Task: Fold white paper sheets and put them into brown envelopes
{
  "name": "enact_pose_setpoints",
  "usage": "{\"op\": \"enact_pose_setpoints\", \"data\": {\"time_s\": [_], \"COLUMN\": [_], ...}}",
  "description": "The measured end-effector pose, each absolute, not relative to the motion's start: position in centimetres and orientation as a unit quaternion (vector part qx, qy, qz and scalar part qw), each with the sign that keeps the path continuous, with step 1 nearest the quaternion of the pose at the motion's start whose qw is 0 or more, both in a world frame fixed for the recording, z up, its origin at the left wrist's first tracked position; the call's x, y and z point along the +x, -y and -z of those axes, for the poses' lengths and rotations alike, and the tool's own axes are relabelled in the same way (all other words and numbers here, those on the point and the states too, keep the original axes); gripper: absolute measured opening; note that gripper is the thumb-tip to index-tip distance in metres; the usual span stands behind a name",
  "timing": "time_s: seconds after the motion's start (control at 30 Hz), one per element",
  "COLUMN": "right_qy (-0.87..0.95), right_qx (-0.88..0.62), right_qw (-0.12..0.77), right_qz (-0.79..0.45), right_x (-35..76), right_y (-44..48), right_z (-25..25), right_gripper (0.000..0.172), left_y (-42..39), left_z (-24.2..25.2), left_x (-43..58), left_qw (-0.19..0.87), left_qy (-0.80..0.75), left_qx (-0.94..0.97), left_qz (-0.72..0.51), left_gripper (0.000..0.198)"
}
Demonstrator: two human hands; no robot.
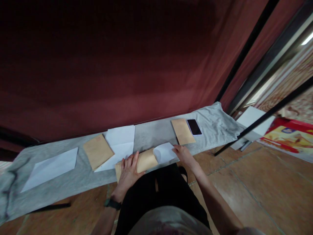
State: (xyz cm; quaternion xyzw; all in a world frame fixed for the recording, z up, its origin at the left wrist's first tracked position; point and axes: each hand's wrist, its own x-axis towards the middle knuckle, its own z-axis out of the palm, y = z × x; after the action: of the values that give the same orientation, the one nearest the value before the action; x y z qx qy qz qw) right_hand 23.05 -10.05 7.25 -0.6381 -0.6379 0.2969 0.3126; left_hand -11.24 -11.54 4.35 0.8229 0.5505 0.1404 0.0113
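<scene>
My left hand (128,172) lies flat, fingers apart, pressing on a brown envelope (146,160) at the near edge of a grey cloth (151,135). A folded white paper (165,152) sticks out of the envelope's right end. My right hand (183,154) grips that paper's right edge with closed fingers. A black watch sits on my left wrist (112,204).
On the cloth lie another brown envelope (97,151), a white sheet (121,143), a white sheet at far left (52,167), a brown envelope (183,131) and a black phone (194,126). A dark red curtain hangs behind. White paper (253,119) and a red box (290,135) lie on the tiled floor, right.
</scene>
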Motion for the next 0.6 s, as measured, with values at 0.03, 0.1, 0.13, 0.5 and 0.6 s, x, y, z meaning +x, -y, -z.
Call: {"op": "enact_pose_setpoints", "data": {"time_s": [0.03,0.1,0.13,0.5,0.6], "right_qy": [0.643,0.634,0.622,0.594,0.589], "right_qx": [-0.634,-0.625,-0.621,-0.574,-0.582], "right_qw": [0.311,0.328,0.343,0.435,0.411], "right_qz": [-0.296,-0.314,-0.332,-0.359,-0.381], "right_x": [22.9,22.4,22.1,14.6,14.3], "right_y": [10.1,10.0,10.0,11.1,11.3], "right_z": [-7.3,-7.2,-7.0,-6.3,-6.5], "right_gripper": [0.019,0.022,0.022,0.030,0.030], "left_y": [11.5,11.5,11.5,11.4,11.3], "left_z": [-4.4,-4.5,-4.6,-7.4,-7.6], "left_x": [-11.2,-10.9,-10.7,-7.3,-7.2], "left_qw": [0.007,0.003,0.004,0.008,0.005], "left_qy": [-0.546,-0.542,-0.542,-0.496,-0.488], "left_qx": [0.826,0.827,0.826,0.846,0.852], "left_qz": [-0.141,-0.149,-0.156,-0.196,-0.190], "left_gripper": [0.109,0.109,0.110,0.109,0.108]}}
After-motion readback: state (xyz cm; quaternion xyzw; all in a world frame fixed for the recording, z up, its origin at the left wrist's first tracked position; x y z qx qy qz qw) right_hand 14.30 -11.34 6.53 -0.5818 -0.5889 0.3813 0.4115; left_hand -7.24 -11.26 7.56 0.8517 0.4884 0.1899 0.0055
